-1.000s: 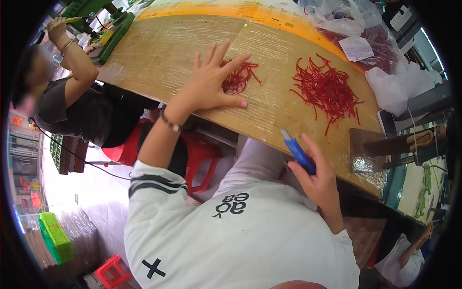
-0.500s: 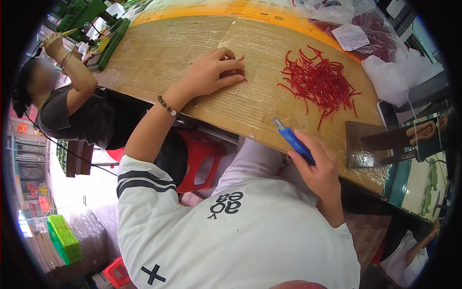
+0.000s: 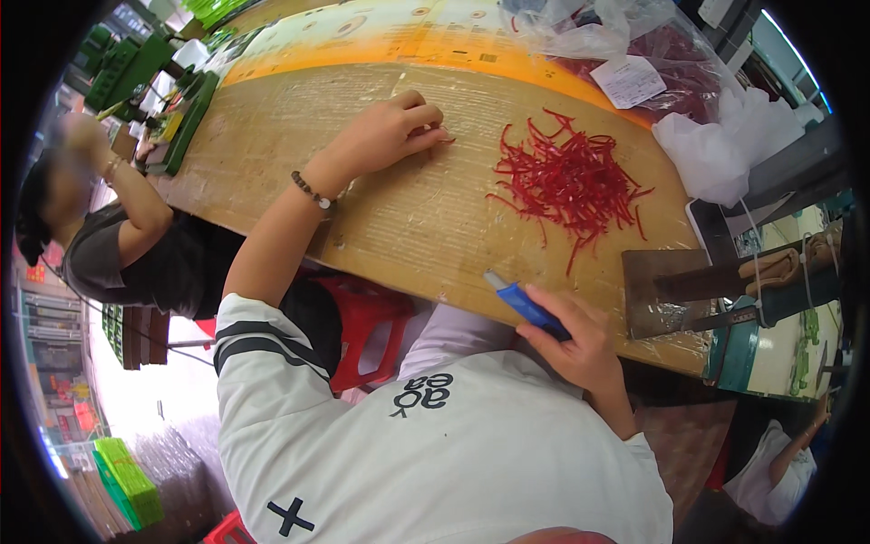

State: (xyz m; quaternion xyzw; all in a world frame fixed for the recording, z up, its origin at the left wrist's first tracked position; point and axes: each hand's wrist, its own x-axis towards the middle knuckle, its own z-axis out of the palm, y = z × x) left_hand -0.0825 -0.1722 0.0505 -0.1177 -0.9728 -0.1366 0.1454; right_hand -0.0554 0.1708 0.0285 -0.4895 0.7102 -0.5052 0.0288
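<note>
My left hand [image 3: 396,136] rests on the brown work table [image 3: 381,231] with its fingers curled and pressed together. A bit of red strip [image 3: 448,141] shows at the fingertips; the rest of what they hold is hidden. Near the table's front edge my right hand [image 3: 580,343] grips a blue utility knife [image 3: 533,310], its metal tip pointing up and left. Between and beyond the hands lies a loose pile of thin red strips [image 3: 580,181], apart from both.
At the far right sit clear plastic bags [image 3: 580,36], a white paper slip [image 3: 627,82] and a white bag [image 3: 702,154]. A dark metal plate with a fixture [image 3: 666,299] stands on the right edge. Another person [image 3: 127,254] sits left by a green press [image 3: 186,122].
The view has shifted, so the table sits lower and further left. My left fingers have closed in more around the red strip. The knife stays in my right hand.
</note>
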